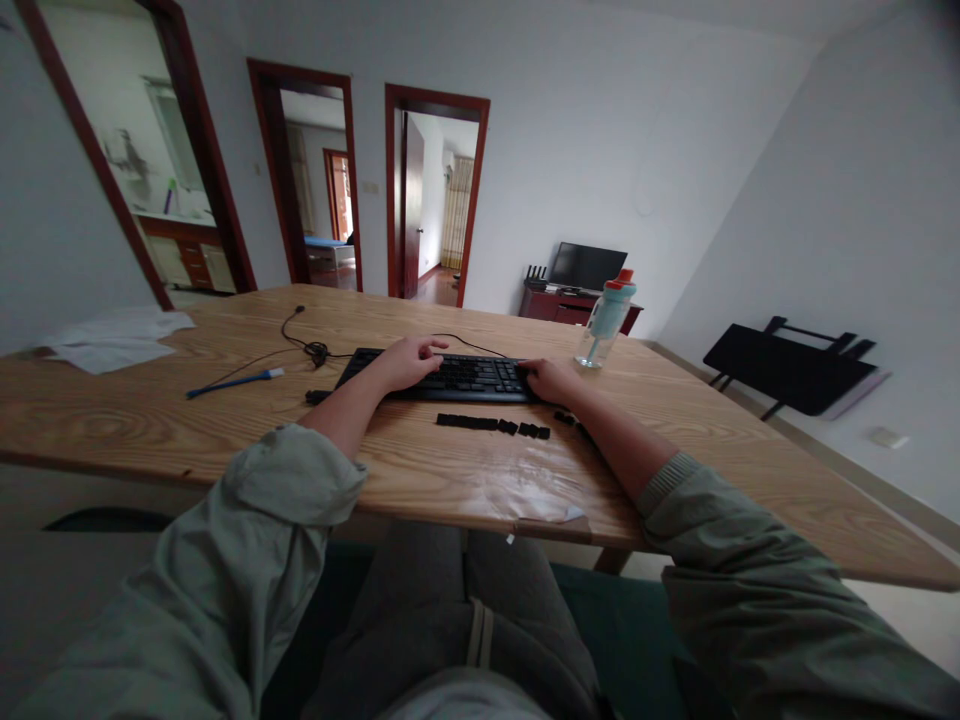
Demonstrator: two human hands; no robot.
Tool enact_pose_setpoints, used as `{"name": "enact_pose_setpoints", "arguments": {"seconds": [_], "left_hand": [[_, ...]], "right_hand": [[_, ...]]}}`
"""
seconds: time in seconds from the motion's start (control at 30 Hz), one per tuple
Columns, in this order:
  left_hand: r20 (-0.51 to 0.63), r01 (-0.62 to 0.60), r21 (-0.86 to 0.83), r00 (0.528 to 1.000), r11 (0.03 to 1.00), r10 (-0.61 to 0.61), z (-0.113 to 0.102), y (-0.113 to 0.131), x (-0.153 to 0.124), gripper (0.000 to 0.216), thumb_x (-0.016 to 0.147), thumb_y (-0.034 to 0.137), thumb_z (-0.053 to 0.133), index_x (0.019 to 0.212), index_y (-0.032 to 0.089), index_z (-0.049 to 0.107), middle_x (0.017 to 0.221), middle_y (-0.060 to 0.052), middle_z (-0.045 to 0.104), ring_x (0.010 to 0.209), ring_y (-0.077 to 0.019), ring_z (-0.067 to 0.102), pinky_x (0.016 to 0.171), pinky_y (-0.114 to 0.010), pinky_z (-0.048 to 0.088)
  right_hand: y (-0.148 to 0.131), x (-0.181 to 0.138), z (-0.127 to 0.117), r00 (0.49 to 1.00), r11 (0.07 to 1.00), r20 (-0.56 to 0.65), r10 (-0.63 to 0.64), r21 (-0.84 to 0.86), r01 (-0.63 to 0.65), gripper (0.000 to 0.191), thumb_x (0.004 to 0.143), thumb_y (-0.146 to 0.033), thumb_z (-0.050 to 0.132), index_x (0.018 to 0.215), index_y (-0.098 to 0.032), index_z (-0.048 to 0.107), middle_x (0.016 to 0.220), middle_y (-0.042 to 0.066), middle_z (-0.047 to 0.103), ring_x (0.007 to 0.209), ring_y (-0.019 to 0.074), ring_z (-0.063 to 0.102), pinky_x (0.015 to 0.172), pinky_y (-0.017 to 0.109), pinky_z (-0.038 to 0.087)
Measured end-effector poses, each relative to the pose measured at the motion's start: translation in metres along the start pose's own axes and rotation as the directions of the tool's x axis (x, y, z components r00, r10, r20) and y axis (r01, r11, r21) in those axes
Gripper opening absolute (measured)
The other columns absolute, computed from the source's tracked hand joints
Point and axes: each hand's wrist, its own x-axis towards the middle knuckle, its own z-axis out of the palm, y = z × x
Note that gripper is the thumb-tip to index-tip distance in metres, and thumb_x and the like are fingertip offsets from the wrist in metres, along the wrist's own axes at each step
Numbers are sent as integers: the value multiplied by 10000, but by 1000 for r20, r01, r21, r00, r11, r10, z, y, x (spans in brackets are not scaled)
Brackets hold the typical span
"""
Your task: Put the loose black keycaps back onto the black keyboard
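A black keyboard (457, 377) lies on the wooden table (225, 410), its cable trailing to the left. My left hand (409, 360) rests over the keyboard's left half with fingers curled down onto the keys. My right hand (551, 380) sits at the keyboard's right end, fingers bent against its edge. Just in front of the keyboard lies a row of several loose black keycaps (491, 425). A few more keycaps (566, 418) lie beside my right wrist.
A clear bottle (606, 320) with a teal and orange lid stands right of the keyboard. A blue pen (234, 382) and white cloth (112, 338) lie at the left. A black folded table (787, 368) leans on the right wall. Doorways open behind.
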Motion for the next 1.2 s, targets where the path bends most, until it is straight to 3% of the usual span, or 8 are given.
{"name": "enact_pose_setpoints", "arguments": {"seconds": [0.2,0.33,0.8,1.2], "left_hand": [[0,-3,19,1000,1000,3,0,0,0,456,797,303,571,1212,148,682,711,-13,671,639,-158,565,623,-265,395],[4,1,26,1000,1000,-1,1,-1,1,445,797,308,575,1199,154,689,722,-18,682,654,-162,576,617,-261,388],[5,-10,33,1000,999,10,1,-5,2,416,797,324,578,1159,164,707,696,-11,661,661,-168,570,615,-264,383],[14,-17,49,1000,999,17,2,-7,3,400,817,334,566,1150,161,705,751,-33,711,682,-177,609,621,-269,399]], "right_hand": [[-3,0,-3,999,999,0,-36,-28,36,577,890,-179,473,1456,-274,534,1278,91,691,1127,269,663,959,334,480],[-5,1,-3,998,997,47,-31,-70,34,521,918,-208,458,1423,-257,574,1273,95,694,1132,254,661,969,313,469],[-4,-1,-2,999,998,-14,-34,-50,33,435,887,-207,499,1272,-224,702,1202,84,729,1078,249,683,959,298,477],[4,3,4,999,992,-35,19,125,-14,439,862,-190,525,1267,-208,693,1241,62,712,1111,218,662,979,275,468]]}}
